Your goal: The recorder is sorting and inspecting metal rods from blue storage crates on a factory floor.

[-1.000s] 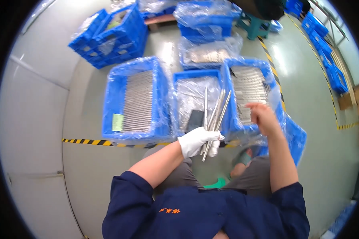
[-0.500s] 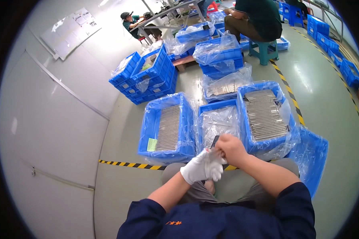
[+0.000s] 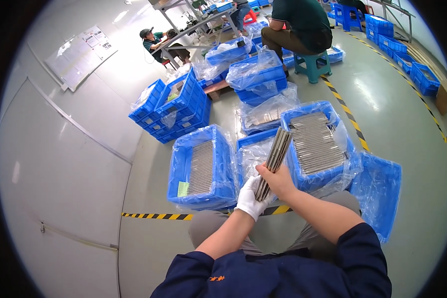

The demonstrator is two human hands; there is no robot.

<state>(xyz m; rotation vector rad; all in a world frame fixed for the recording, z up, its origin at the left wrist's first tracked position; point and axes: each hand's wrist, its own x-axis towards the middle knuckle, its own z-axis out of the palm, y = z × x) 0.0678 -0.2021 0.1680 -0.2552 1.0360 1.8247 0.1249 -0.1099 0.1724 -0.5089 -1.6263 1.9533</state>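
Gripping a bundle of slim metal rods [image 3: 278,149] with 2 hands. Closed round the lower part with the left hand [image 3: 250,199], gloved in white; closed round the middle with the right hand [image 3: 280,182], bare, with the thumb across the front. Cannot tell the lie of the fingers behind the metal. Held aslant, with the upper end to the right and away from the body, in front of the right edge of the middle crate [image 3: 256,137] in this view, near the left edge of the right crate [image 3: 328,174].

Lined, inside that middle crate, with clear film [image 3: 253,158]. Packed in the right crate, from the far edge nearly to the near edge: rows of similar rods [image 3: 315,144]. Packed along the right edge of the left crate [image 3: 181,161]: more rows of rods [image 3: 202,169], with a green slip [image 3: 183,189] at the near left corner.

Placed on the floor [image 3: 159,258] by the near right corner of the right crate: 1 more blue crate [image 3: 380,198]. Stuck down along the near edge of the left crate: black-and-yellow tape [image 3: 156,216]. Stacked farther left: several blue crates [image 3: 184,116]. Seated beyond, on a teal stool [image 3: 312,69]: a co-worker [image 3: 303,22] in dark green.
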